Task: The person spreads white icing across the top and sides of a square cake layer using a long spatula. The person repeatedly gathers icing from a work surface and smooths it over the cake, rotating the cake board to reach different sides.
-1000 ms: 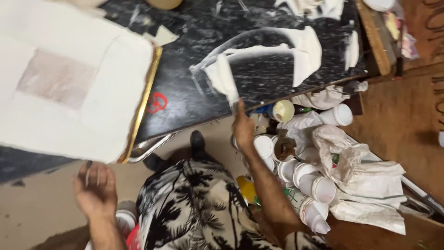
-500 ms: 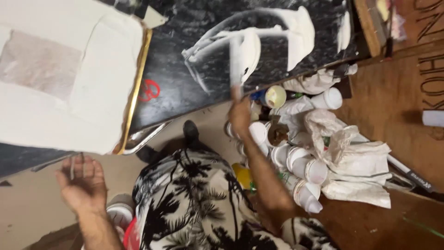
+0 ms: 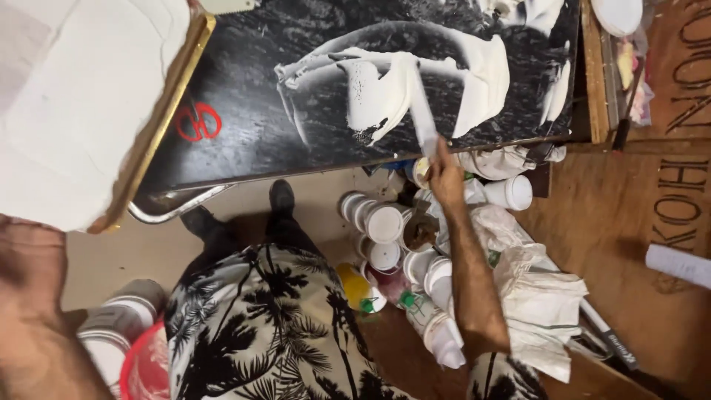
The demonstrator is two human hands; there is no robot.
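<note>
My right hand [image 3: 446, 174] grips a long flat blade [image 3: 422, 118] coated in white paint. The blade's tip lies against a black canvas [image 3: 296, 141], on a thick white swirl of paint [image 3: 392, 89]. My left hand [image 3: 29, 296] is a large blur at the lower left, just under a white panel with a gold edge [image 3: 74, 111]. Its fingers cannot be made out. My palm-print shirt [image 3: 266, 326] fills the bottom middle.
Several white-lidded paint jars [image 3: 385, 222] crowd the floor below the canvas, beside a yellow bottle [image 3: 355, 285] and crumpled white bags [image 3: 541, 296]. A red bucket [image 3: 144, 363] sits at the lower left. A curved metal tube [image 3: 174, 211] runs under the canvas. Brown board [image 3: 629, 222] lies on the right.
My right hand has risen from the jars and dragged the blade rightward over the white paint. My left hand has come close to the camera and turned blurred.
</note>
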